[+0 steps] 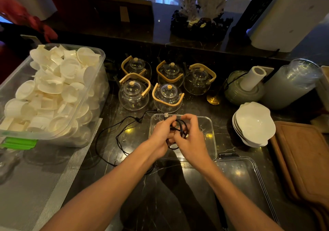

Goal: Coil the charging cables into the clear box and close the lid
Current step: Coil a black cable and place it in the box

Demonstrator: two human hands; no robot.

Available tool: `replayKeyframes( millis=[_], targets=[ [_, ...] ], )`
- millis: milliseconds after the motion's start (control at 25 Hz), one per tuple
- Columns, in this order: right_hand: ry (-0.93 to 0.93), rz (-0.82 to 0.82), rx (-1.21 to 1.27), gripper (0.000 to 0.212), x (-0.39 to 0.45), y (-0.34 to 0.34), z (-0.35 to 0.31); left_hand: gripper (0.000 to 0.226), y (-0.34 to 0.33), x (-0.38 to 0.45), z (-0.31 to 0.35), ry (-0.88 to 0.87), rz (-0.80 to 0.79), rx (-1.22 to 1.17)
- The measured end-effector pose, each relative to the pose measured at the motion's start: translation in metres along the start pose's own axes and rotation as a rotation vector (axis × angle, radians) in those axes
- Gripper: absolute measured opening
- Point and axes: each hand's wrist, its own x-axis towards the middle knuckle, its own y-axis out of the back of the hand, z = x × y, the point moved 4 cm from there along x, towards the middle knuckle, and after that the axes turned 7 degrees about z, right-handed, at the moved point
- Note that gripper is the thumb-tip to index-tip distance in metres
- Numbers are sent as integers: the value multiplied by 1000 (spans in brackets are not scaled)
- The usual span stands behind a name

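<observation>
**Over the clear box, both hands on the black cable**

Above the open clear box on the dark marble counter, I am holding a small coil of black charging cable between my two hands. My left hand is curling its fingers round the loops, with a pale USB plug sticking up past its fingertips. My right hand is pinching the coil from the other side, thumb and forefinger arching over the top. My hands are covering most of the coil, so I cannot count its turns, and I cannot tell whether I am handling one cable or more.

The loose length is trailing off to my left across the counter in wide loops, and part of it is disappearing under my left forearm. The lid is lying off the box, near my right forearm, its lower edge cut off by the frame.

Behind the box, five glass teapots with wooden handles are standing together. One big plastic tub of white cups is sitting to my left, too heaped to count. One stack of white bowls is standing to my right, beside wooden boards running out of view.
</observation>
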Motion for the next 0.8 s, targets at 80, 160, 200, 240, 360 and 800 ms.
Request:
replayKeyframes(
  millis=[80,160,200,240,360,800],
  targets=[
    [195,21,-214,23,-3,-2,2,36,2,5,-1,22,-12,-71],
    [294,80,-324,14,-3,-1,6,35,4,8,-3,52,-26,-145],
    [299,118,-320,13,-2,0,6,34,5,9,-3,52,-28,-159],
    [260,160,-246,11,-1,3,3,33,7,8,-4,50,-23,-157],
    [-98,259,317,9,11,19,-5,35,12,6,-8,111,-46,-273],
    [-663,-17,637,14,40,27,25,37,-1,-6,3,146,-301,-213]
  ],
)
